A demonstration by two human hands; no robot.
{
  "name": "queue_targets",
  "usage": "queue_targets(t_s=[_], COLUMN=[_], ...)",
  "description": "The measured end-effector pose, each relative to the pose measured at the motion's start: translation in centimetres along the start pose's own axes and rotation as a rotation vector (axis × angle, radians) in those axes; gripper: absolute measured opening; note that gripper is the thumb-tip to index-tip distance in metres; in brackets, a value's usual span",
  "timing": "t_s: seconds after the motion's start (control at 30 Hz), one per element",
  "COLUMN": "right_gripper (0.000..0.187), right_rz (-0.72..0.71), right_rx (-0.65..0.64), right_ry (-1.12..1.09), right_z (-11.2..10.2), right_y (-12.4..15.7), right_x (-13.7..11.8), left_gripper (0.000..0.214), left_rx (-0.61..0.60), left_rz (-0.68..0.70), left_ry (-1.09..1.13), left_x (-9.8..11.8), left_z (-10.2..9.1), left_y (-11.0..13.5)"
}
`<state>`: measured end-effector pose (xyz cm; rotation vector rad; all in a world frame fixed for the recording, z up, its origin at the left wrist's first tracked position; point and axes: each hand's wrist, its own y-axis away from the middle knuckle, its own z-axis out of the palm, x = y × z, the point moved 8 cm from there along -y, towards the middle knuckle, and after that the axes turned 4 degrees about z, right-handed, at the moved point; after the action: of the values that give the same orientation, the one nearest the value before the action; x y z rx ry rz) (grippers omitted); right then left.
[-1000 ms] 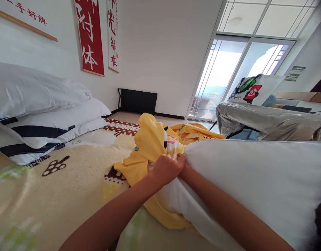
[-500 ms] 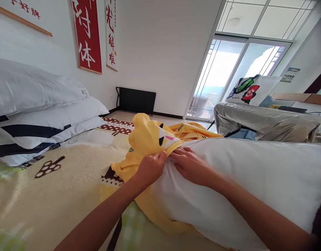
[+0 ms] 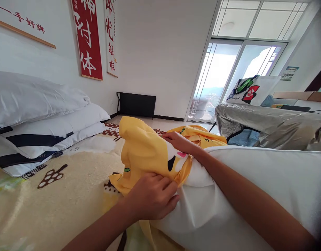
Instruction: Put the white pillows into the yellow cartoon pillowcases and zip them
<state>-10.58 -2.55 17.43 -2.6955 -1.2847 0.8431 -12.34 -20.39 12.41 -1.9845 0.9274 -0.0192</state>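
A yellow pillowcase [image 3: 145,146] with a printed cartoon face is partly drawn over the left end of a white pillow [image 3: 254,181]. My left hand [image 3: 155,197] is closed on the near side of the case, by its bunched opening edge. Farther back, my right hand [image 3: 177,141] reaches across the pillow and grips the upper far side of the case; its fingertips are partly hidden behind the fabric. The pillow's left end is covered by the yellow cloth, while the rest lies bare under my right forearm.
Several white pillows [image 3: 45,115] are stacked at the left on a patterned beige blanket [image 3: 79,188]. More yellow fabric [image 3: 202,134] lies behind the pillow. At the right stands plastic-wrapped furniture [image 3: 254,118] with a printed bag [image 3: 254,89] on it. A black panel [image 3: 136,104] leans against the wall.
My right hand has shifted from the case's opening to its upper far side. My left hand has come nearer, and the yellow case stands taller and fuller around the pillow's end.
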Motion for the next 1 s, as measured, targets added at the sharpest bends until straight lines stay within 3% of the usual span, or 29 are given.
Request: queue_targets(t_s=[0.1, 0.17, 0.23, 0.27, 0.3, 0.37, 0.43, 0.5, 0.53, 0.63, 0.7, 0.8, 0.9, 1.0], right_gripper=[0.036, 0.034, 0.034, 0.034, 0.034, 0.034, 0.037, 0.044, 0.047, 0.052, 0.053, 0.047, 0.033, 0.017], right_rz=[0.077, 0.067, 0.011, -0.027, -0.072, -0.147, -0.146, -0.100, -0.085, -0.109, -0.166, -0.271, -0.266, -0.204], right_rx=[0.446, 0.855, 1.175, 1.203, 1.127, 0.858, 0.782, 0.840, 0.795, 0.422, 0.281, 0.252, 0.234, 0.136], right_ry=[0.042, 0.042, 0.011, 0.016, 0.045, 0.134, 0.164, 0.168, 0.196, 0.341, 0.364, 0.339, 0.384, 0.433], right_z=[-5.2, -9.1, -11.1, -11.2, -10.9, -9.2, -8.4, -8.5, -8.2, -5.4, -4.2, -3.4, -2.2, -0.1], right_y=[1.7, 4.5, 7.7, 8.4, 8.4, 7.4, 7.3, 7.3, 6.6, 3.5, 2.5, 2.1, 1.6, 0.7], right_x=[0.1, -1.0, -2.5, -3.3, -4.2, -5.6, -5.6, -5.0, -4.7, -5.1, -6.4, -9.7, -12.1, -12.8], left_gripper=[0.003, 0.030, 0.060, 0.067, 0.067, 0.057, 0.051, 0.039, 0.028, 0.004, 0.002, 0.022, 0.049, 0.054], left_rx=[0.384, 0.603, 0.646, 0.588, 0.501, 0.333, 0.336, 0.439, 0.469, 0.494, 0.517, 0.643, 0.810, 0.820], left_rz=[-0.152, -0.388, -0.637, -0.741, -0.825, -0.936, -1.017, -1.038, -1.023, -0.971, -0.987, -1.136, -1.312, -1.267], left_ry=[-0.023, -0.059, 0.137, 0.347, 0.595, 1.009, 1.157, 1.099, 1.038, 0.896, 0.932, 1.083, 1.089, 1.012], left_x=[-4.4, -8.5, -12.7, -14.5, -15.6, -15.8, -15.5, -15.6, -15.6, -16.2, -16.9, -18.0, -18.3, -18.1], left_z=[-5.1, -7.3, -7.0, -5.7, -4.0, -1.1, -0.3, -0.8, -1.1, -1.8, -1.5, -0.3, 0.2, -1.0], left_y=[1.0, 2.0, 2.3, 2.1, 1.7, 1.3, 2.2, 3.9, 4.7, 6.4, 7.2, 8.5, 10.2, 10.4])
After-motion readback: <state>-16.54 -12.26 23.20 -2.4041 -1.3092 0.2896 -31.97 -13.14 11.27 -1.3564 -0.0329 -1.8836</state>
